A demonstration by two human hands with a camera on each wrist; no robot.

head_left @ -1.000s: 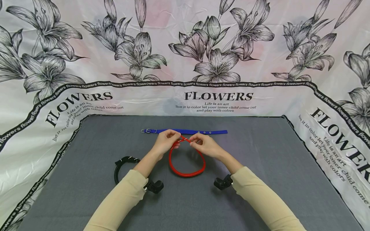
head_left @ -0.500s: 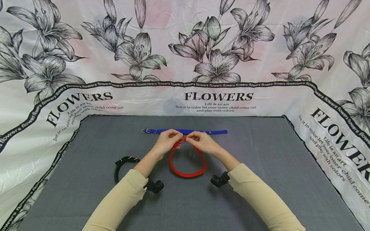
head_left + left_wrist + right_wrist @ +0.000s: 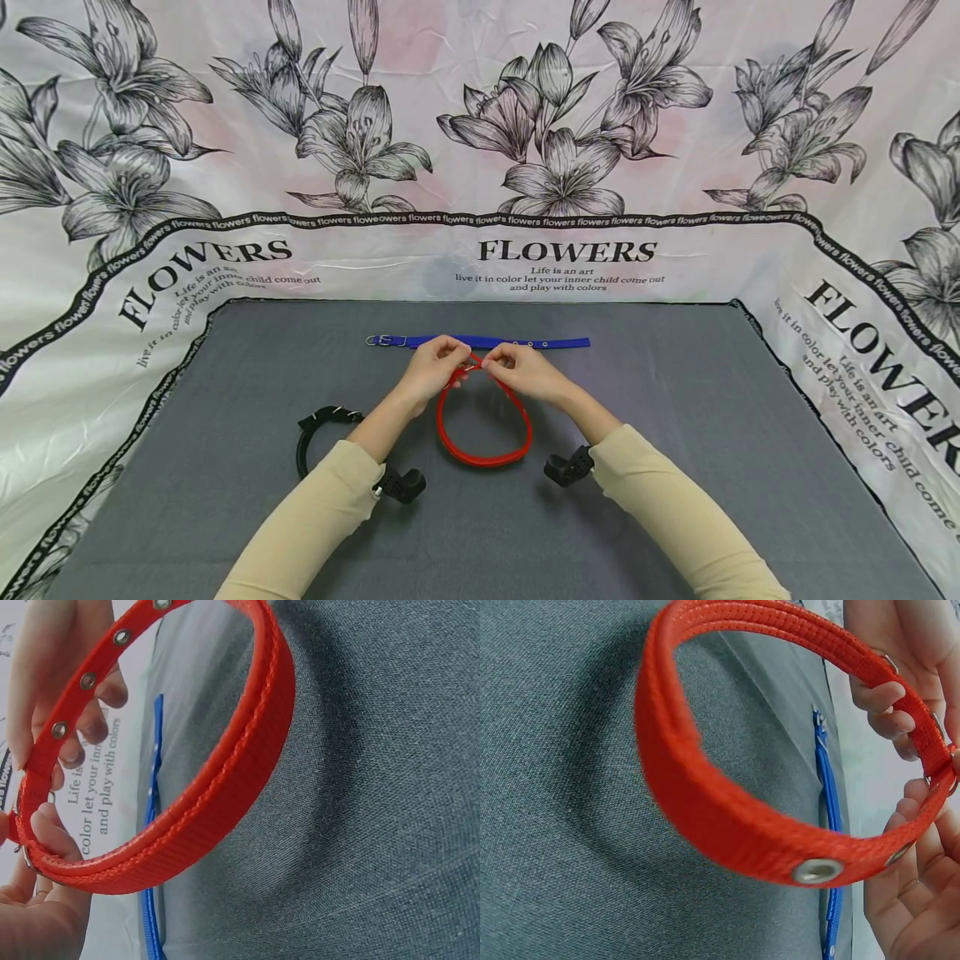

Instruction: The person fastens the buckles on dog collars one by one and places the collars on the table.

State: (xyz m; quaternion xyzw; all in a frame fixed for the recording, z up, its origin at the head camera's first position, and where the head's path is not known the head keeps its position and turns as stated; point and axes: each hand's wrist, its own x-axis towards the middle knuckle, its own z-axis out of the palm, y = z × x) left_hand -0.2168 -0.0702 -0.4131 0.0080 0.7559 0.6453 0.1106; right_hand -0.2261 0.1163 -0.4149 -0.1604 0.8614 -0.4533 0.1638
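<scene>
A blue collar (image 3: 480,342) lies flat and straight on the grey mat (image 3: 675,433) just behind the hands, and a black collar (image 3: 318,429) rests on the mat beside the left forearm. The left hand (image 3: 435,371) pinches the buckle end of the red collar (image 3: 483,425), fingers curled round the strap. The right hand (image 3: 525,371) pinches the strap end with its eyelets right at the buckle. The red loop hangs toward the person, above the mat.
</scene>
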